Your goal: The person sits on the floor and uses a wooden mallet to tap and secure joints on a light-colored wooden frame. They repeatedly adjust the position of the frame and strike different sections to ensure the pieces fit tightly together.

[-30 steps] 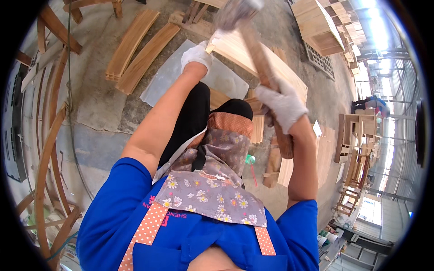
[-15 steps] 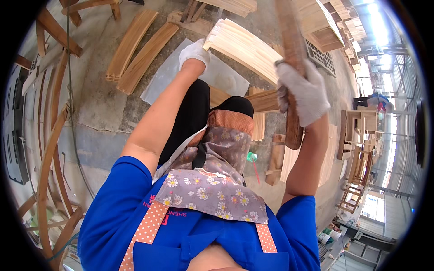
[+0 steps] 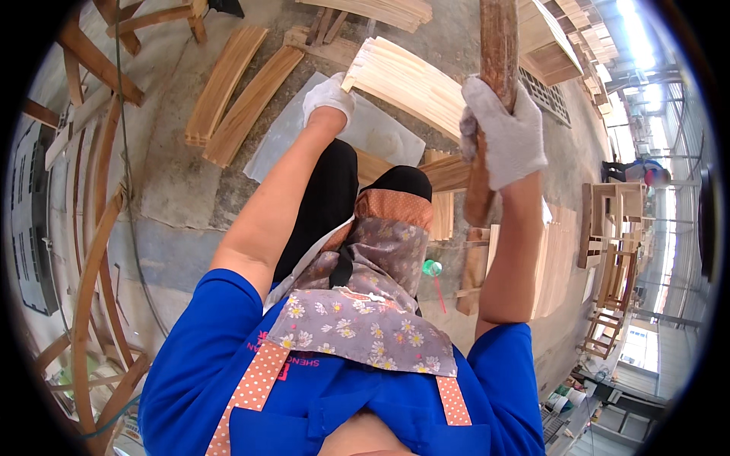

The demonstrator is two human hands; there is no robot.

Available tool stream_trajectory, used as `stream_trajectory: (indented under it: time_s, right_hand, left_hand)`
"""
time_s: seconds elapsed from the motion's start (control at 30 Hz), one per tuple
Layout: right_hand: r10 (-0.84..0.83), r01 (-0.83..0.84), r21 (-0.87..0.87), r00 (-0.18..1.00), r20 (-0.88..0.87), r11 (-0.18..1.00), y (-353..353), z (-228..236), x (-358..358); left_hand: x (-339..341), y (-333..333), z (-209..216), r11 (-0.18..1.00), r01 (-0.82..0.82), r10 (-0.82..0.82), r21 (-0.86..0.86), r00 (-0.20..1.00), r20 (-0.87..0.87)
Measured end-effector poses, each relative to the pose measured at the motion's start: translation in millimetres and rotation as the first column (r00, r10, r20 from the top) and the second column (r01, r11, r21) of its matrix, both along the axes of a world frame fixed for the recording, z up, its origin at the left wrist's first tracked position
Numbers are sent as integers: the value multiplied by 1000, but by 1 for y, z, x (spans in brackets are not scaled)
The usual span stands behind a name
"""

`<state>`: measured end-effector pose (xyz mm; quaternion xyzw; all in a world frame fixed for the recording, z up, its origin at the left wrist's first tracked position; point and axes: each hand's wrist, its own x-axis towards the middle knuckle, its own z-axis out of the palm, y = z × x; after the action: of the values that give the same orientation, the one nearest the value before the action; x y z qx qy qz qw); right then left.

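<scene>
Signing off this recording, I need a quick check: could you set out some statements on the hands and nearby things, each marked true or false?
1. The right hand grips a wooden handle. True.
2. The handle shows whole. False: its upper part runs out of the picture's top edge.
3. The left hand holds the left end of a pale wooden panel. True.
4. Both hands are bare. False: both wear whitish gloves.
5. Two wooden boards lie left of the grey sheet. True.
6. The apron is plain. False: it is flower-patterned.
</scene>
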<state>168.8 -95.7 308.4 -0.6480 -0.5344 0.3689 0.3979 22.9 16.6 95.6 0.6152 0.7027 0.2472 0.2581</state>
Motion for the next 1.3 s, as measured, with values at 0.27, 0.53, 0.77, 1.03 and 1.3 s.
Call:
stream_trajectory:
  time_s: [0.27, 0.53, 0.77, 1.03, 1.3]
  right_hand:
    - [97, -46, -335, 986, 136, 941, 22, -78, 21]
    - [-139, 72, -177, 903, -407, 982, -55, -36, 50]
    - [-365, 370, -102, 765, -531, 924, -133, -68, 111]
    - [-381, 443, -55, 693, -612, 895, -182, -92, 151]
    - [-415, 449, -78, 728, -546, 890, -193, -93, 149]
  left_hand:
    - [8, 0, 3, 1000, 6, -6, 0, 1000, -25]
    - [-61, 23, -12, 894, 448, -367, -1, 734, 572]
    - [-61, 64, 68, 963, 168, 71, -210, 596, 800]
    - [-25, 82, 97, 948, 121, 64, -296, 836, 545]
    - [-37, 97, 77, 953, 187, -34, -240, 849, 528]
